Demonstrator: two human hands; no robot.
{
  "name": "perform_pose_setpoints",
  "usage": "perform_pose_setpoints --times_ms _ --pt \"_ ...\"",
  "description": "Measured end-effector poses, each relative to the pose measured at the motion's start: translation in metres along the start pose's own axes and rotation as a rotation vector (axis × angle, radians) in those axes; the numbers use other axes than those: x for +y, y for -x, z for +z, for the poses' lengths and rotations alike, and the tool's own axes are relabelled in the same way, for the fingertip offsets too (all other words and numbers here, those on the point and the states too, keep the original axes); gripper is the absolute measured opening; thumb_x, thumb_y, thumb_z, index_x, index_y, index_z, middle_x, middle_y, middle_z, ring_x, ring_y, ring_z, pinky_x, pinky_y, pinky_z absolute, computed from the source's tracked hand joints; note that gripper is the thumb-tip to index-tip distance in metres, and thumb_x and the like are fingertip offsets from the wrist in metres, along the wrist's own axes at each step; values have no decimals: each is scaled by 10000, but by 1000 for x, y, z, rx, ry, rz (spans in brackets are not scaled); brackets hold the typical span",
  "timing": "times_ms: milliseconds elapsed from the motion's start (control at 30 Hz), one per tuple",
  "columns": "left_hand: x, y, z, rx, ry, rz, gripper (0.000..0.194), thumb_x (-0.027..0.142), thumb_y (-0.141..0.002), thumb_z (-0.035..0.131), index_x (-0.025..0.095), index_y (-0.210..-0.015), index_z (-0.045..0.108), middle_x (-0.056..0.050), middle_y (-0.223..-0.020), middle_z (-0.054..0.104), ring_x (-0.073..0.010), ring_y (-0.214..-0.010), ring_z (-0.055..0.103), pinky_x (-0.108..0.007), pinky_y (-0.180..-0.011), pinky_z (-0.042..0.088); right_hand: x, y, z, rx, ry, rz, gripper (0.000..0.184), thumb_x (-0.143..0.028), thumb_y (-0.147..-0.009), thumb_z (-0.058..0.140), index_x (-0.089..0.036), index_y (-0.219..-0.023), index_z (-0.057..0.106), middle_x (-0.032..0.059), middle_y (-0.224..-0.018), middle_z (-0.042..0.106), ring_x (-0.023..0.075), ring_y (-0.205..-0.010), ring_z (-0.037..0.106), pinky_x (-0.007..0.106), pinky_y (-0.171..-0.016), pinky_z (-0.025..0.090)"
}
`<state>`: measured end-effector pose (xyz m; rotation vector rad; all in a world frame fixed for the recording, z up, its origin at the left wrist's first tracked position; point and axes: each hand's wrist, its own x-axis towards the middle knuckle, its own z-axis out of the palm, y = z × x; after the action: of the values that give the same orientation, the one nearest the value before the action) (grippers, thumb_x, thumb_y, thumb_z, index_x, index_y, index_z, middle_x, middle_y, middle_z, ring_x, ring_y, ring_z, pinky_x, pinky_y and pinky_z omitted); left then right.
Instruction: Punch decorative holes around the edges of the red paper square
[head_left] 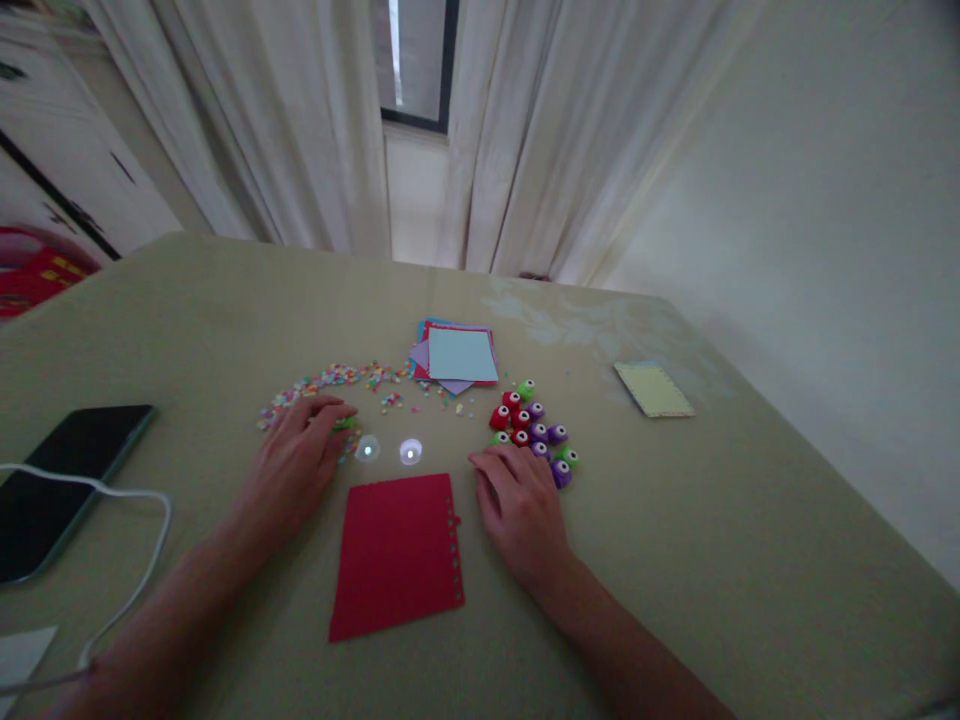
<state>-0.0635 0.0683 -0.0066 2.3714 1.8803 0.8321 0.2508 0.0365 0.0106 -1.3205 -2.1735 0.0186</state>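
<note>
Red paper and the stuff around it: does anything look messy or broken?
Yes. The red paper has holes down its right edge, where a tiny red bit sticks out. Beyond it, loose confetti lies in a straggling trail, and the paper stack is askew, its sheets turned different ways.

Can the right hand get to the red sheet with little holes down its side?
Yes, it looks that way: the red sheet lies close beside the right hand, and I see nothing blocking the bit of tabletop between them.
</note>
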Motion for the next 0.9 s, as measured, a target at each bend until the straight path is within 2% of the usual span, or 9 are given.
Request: perform_pose_setpoints --times_ms 167,267,367,467,567,633,700,800,900 --pt "20 4 -6 69 50 66 259 351 -1103 484 217 -1212 677 -124 -1169 750 -334 -1138 672 -492 -1040 539 -8 0 -3 99 -313 14 167 -171 -1057 619 -192 -1184 724 93 -1063 760 243 -970 688 374 -887 533" --pt "52 18 -10 155 177 175 223 309 -1117 546 239 -1307 640 -98 -1270 719 -268 -1182 692 -394 -1057 551 -20 4 -5 3 -601 130 235 -285 -1032 709 -191 -1247 708 74 -1065 769 194 -836 684 318 -774 553" --pt "87 38 -6 67 336 308 266 255 -1129 551 264 -1388 609 -68 -1298 718 -198 -1179 715 -284 -1036 560 -32 8 -6 -118 -845 238 376 -339 -940 814 -194 -1273 716 60 -1059 788 181 -810 694 294 -742 562" --pt "103 50 -1 36 389 338 310 208 -1142 496 287 -1427 590 -58 -1309 722 -193 -1191 712 -302 -1069 550 -36 9 -4 -168 -951 273 306 -270 -894 812 -190 -1184 753 41 -978 784 172 -790 684 278 -734 563" --pt "97 49 1 -43 297 208 364 365 -1105 595 286 -1460 573 -86 -1382 692 -266 -1247 684 -398 -1087 555 -31 6 -1 -139 -973 425 318 -288 -936 761 -188 -1237 744 45 -976 772 172 -803 684 282 -742 572" --pt "87 44 0 -134 199 129 529 492 -994 747 274 -1449 590 -111 -1420 673 -355 -1289 642 -514 -1099 537 -26 4 1 -101 -996 530 322 -349 -987 717 -197 -1271 734 49 -988 757 180 -839 686 294 -765 578" --pt "77 39 -1 -226 161 73 597 532 -889 849 271 -1383 637 -113 -1387 683 -401 -1272 628 -579 -1080 522 -21 2 2 -80 -1049 578 324 -405 -1019 680 -210 -1272 738 42 -971 733 181 -840 676 295 -758 578" --pt "68 36 0 -348 235 -5 473 481 -863 872 275 -1248 690 -85 -1256 709 -364 -1181 658 -532 -1036 531 -18 1 3 -79 -1111 592 341 -453 -1035 663 -221 -1272 739 32 -944 706 178 -816 665 291 -734 575" --pt "66 37 0 -392 272 -53 428 439 -855 870 289 -1220 705 -66 -1209 712 -344 -1161 655 -497 -1028 507 -18 2 4 -84 -1119 584 339 -457 -1035 671 -224 -1272 734 28 -936 700 176 -817 663 289 -738 571"
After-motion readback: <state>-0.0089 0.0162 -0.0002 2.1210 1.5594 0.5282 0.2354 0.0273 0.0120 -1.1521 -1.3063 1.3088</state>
